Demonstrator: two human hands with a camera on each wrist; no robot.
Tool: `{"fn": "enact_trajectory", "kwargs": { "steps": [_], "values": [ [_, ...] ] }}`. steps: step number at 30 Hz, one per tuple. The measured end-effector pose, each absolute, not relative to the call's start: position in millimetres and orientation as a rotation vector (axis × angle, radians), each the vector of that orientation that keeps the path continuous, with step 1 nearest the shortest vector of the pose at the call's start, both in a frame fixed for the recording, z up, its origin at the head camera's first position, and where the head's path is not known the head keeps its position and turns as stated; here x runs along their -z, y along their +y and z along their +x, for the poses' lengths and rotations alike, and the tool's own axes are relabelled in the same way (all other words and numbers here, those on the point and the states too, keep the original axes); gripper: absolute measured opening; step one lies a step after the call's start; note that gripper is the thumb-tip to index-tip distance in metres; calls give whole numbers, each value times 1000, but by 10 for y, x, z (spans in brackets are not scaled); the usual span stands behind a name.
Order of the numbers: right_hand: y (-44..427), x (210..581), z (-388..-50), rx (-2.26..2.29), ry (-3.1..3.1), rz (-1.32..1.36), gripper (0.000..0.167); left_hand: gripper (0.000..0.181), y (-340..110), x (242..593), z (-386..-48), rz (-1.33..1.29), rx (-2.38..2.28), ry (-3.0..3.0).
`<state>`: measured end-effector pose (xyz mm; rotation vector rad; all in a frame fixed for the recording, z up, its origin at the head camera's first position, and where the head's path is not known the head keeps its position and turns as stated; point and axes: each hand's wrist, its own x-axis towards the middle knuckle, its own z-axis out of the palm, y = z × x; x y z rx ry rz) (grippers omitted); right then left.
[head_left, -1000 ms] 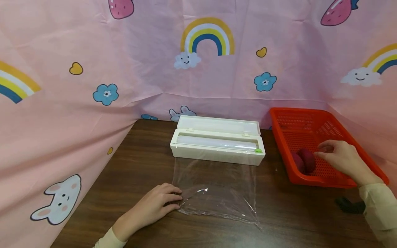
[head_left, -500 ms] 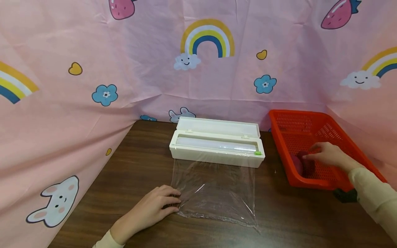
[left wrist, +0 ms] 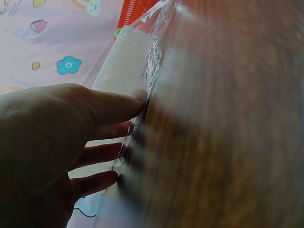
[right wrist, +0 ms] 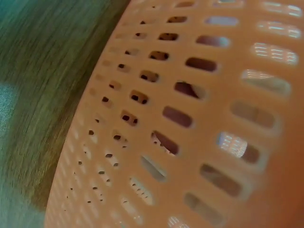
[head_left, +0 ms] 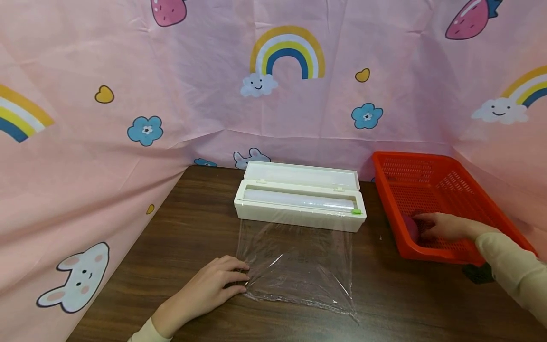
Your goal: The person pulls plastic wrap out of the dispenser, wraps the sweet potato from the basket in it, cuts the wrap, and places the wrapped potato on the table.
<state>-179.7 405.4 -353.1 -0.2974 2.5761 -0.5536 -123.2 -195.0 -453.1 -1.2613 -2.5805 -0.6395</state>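
Across a dark wooden desk, a long white box is standing near the back with its lid raised, and a roll of clear film is lying inside it. A small green piece is sitting at the right end of its front edge. From that edge a sheet of clear film is stretching over the desk toward the person, creasing and catching light along its near side.

The left hand is resting at the sheet's near left corner, holding its fingers loosely extended and open; up close, its thumb and fingertips are touching the crumpled edge.

To the right, a red plastic basket is standing on the desk. The right hand is reaching down inside it, with its fingers bending over a dark red round thing that they are mostly hiding; whether they are gripping it, I cannot tell. A second round thing is lying just beside those fingers, against the basket's left wall. A dark object is showing beside the basket, partly hidden by the pale right sleeve. Behind everything, a pink printed cloth is hanging.
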Motion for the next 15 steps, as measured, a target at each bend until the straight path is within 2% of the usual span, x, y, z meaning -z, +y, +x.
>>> {"fn": "enact_trajectory", "kwargs": {
  "steps": [9,15],
  "values": [
    [4099,3545,-1738,650,2608,-267,58,21,-1943,4523,-1227,-1258,636,-2596],
    [4160,3429,-1656,611,2757,-244,65,21,-1951,4509,-1222,-1250,639,-2627]
  ]
}}
